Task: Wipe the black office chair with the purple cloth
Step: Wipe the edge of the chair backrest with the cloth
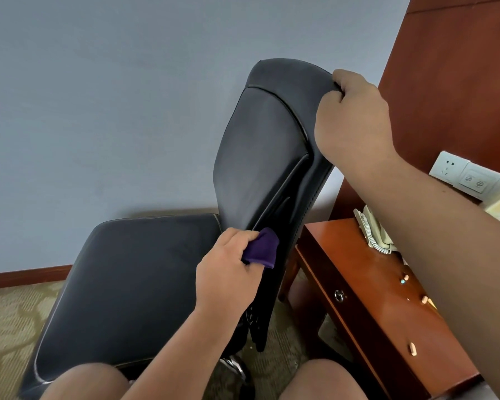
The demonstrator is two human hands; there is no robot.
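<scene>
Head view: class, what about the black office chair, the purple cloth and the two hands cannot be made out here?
Head view throughout.
Chair base: hidden by the seat and the person's knees.
Purple cloth: mostly bunched inside the left hand; full extent hidden.
Right hand fingertips: curled behind the backrest top.
Telephone: partly covered by the right forearm.
Small bits on the wooden table: too small to identify.
</scene>
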